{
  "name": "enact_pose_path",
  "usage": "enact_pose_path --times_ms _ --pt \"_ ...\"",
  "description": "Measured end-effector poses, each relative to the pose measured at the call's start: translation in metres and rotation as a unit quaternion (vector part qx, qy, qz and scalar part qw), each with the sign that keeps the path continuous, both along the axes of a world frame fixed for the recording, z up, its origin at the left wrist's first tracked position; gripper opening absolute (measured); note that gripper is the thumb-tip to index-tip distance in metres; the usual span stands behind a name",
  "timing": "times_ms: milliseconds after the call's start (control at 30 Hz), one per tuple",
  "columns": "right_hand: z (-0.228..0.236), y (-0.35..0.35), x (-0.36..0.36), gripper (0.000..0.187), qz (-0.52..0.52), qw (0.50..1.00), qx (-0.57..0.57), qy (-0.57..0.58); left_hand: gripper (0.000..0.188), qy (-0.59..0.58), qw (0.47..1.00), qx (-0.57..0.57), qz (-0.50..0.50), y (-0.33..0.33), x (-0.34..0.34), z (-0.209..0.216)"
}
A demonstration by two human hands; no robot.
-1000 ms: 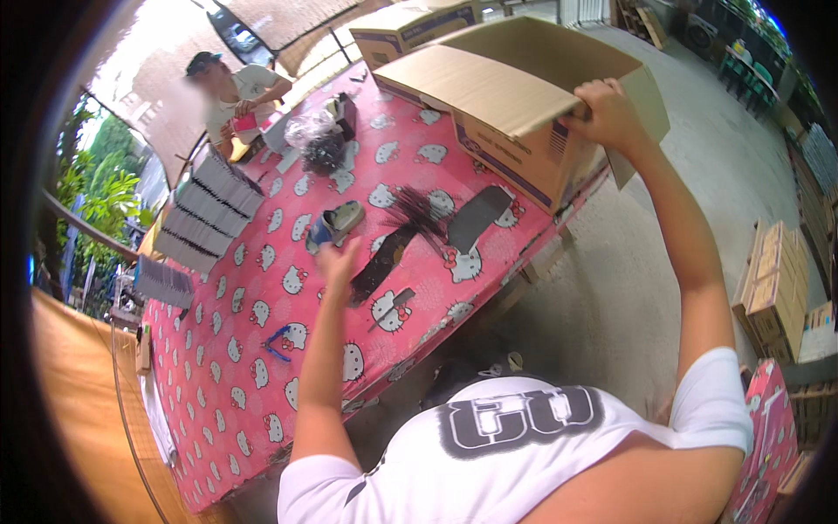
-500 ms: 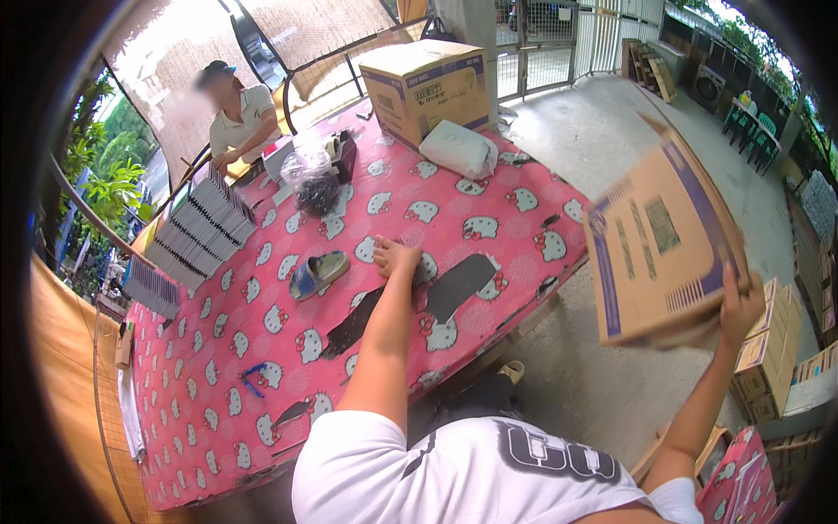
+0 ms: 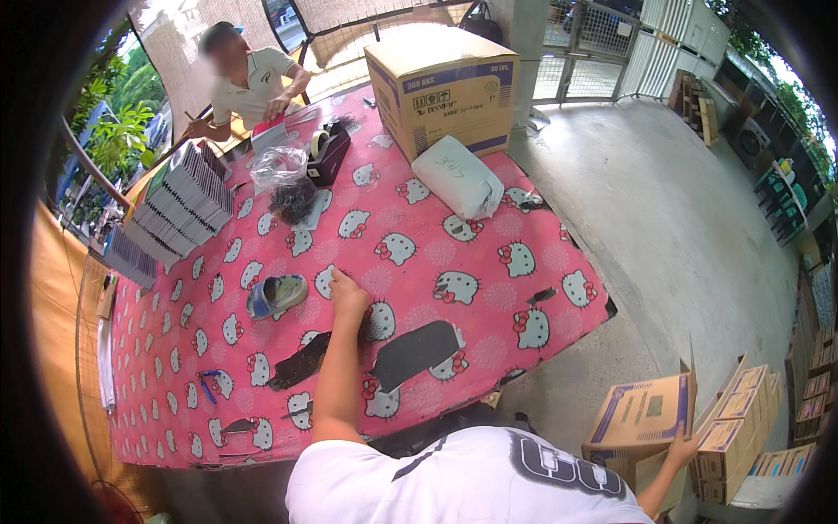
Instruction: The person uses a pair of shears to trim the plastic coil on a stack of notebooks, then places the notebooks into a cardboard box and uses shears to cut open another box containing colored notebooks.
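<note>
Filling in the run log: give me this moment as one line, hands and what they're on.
left hand: flat on pink table cover | right hand: gripping open cardboard box low by the floor | nearby: tape roll

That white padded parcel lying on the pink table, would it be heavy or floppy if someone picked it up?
The white parcel looks plump and pillow-like, so probably light and soft. Its wrinkled wrap suggests it would sag somewhat. Lying flat, it seems unlikely to roll.

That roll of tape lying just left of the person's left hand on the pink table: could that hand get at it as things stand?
Probably yes. The left hand rests flat on the pink table, and the roll of tape lies close beside it with only bare cloth between. Nothing blocks a short sideways reach.
</note>
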State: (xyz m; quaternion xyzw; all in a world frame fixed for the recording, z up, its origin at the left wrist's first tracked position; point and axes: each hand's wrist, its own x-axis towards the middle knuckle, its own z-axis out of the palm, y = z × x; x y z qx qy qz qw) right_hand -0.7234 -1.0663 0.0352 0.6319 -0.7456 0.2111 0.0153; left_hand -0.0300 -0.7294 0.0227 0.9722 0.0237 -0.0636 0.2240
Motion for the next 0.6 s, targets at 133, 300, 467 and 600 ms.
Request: enact_pose_path --times_ms 133,300,467,600 --pt "-0.021 -0.03 -0.016 0.042 -0.03 0.999 0.024 -0.024 0.067 0.002 1.0 0.011 0.029 -0.031 0.032 0.012" --pt "-0.056 -0.068 -0.042 0.042 -0.033 0.997 -0.05 -0.05 0.065 -0.084 0.982 0.156 0.067 -0.033 0.077 -0.012" --pt "-0.085 -0.113 -0.076 0.048 -0.059 0.99 -0.097 -0.088 0.07 -0.052 0.981 0.183 0.049 -0.042 0.087 -0.034" --pt "-0.082 -0.158 -0.082 0.049 -0.114 0.984 -0.064 -0.118 0.085 -0.071 0.952 0.294 0.056 -0.08 0.099 -0.029"
